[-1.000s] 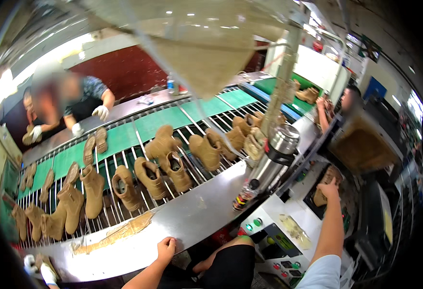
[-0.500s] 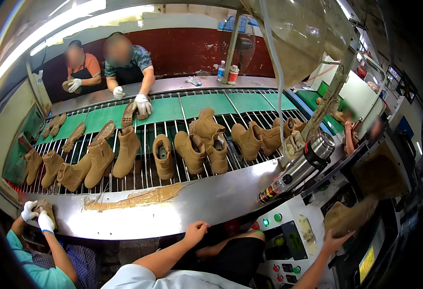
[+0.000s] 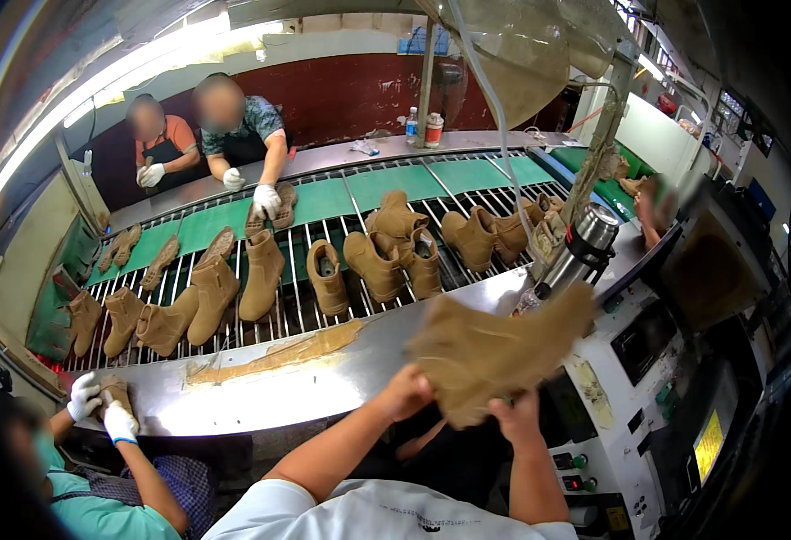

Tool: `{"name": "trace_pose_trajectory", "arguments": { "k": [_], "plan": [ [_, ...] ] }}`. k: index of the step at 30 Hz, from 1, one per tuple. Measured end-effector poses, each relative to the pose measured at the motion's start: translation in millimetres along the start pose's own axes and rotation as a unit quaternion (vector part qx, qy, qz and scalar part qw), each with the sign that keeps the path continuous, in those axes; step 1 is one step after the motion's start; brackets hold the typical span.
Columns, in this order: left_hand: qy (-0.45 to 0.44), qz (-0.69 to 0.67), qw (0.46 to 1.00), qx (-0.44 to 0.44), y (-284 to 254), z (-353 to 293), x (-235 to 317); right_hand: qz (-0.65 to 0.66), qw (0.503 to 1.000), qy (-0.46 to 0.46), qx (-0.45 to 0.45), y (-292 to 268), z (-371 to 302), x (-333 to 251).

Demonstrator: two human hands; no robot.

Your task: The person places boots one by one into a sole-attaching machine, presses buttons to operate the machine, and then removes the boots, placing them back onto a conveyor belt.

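A tan ankle boot (image 3: 494, 355), blurred by motion, is held tilted in front of me over the near metal edge. My left hand (image 3: 408, 394) grips the end of the boot nearest to it, its fingertips partly hidden. Below the boot, my right hand (image 3: 518, 419) holds its underside, with the thumb showing and the other fingers mostly behind it. Several similar boots (image 3: 261, 277) stand or lean along the metal-bar conveyor (image 3: 301, 322) beyond my hands.
A steel thermos (image 3: 587, 241) stands on the ledge at right, beside a post. A machine panel with buttons (image 3: 579, 462) is by my right arm. Gloved co-workers handle shoe parts across the conveyor and at lower left. Loose soles (image 3: 160, 262) lie on the far side.
My right hand has brought the boot leftward from beside the machine to in front of me. My left hand has left the ledge and taken hold of it. The view has shifted.
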State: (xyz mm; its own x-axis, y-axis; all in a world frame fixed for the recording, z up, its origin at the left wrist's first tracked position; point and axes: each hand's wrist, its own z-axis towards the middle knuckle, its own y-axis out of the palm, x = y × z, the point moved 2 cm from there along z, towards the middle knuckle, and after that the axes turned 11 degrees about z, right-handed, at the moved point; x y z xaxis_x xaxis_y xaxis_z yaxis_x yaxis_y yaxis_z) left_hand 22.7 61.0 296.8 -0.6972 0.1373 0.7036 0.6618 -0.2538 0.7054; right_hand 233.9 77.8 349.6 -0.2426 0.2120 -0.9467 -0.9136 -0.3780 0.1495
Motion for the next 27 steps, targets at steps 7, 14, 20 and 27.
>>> {"name": "trace_pose_trajectory", "arguments": {
  "k": [7, 14, 20, 27],
  "plan": [
    [0.199, -0.022, 0.910, 0.364, -104.9, -127.7, 58.7, -0.202, 0.968, 0.026, -0.148, 47.1, 30.1, -16.8],
    [0.247, 0.152, 0.821, 0.492, -228.3, -150.2, 143.2, -0.269, 0.956, 0.120, -0.003, -29.6, -22.9, 49.3],
    [0.199, 0.370, 0.649, 0.634, -315.6, -57.3, 167.1, -0.326, 0.933, 0.124, 0.088, -69.2, -49.0, 57.7],
    [0.202, 0.425, 0.555, 0.685, -328.5, -44.0, 134.5, -0.420, 0.865, 0.004, 0.274, -161.9, -29.3, 14.0]
  ]
}}
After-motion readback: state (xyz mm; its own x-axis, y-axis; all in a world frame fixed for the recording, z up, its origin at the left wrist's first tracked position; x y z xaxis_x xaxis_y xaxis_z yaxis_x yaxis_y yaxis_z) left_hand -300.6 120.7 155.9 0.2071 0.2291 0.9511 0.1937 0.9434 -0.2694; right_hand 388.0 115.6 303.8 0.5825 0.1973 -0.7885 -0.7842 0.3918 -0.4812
